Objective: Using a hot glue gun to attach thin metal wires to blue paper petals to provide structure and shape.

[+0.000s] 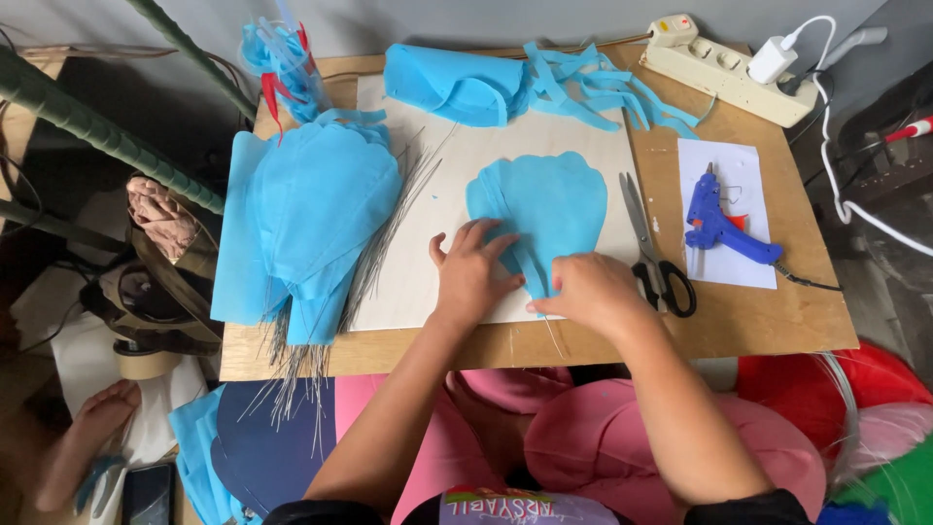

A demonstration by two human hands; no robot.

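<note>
— Blue petal: how many are under the hands?

— One. It lies flat on the white board, in the middle of the bench. A thin wire runs down its middle.

— What do the two hands do?

— The left hand lies on the petal's lower left edge, fingers spread and flat. The right hand presses the petal's bottom tip, fingers bent down on it. Neither one lifts the petal off the board.

— What is near the petal?

— One pair of scissors just right of the petal. One blue glue gun farther right, on one white paper sheet. One stack of blue petals left of the petal; I cannot count them. A bunch of thin wires between the stack and the petal. Blue scraps behind the petal. One power strip behind and to the right.
</note>
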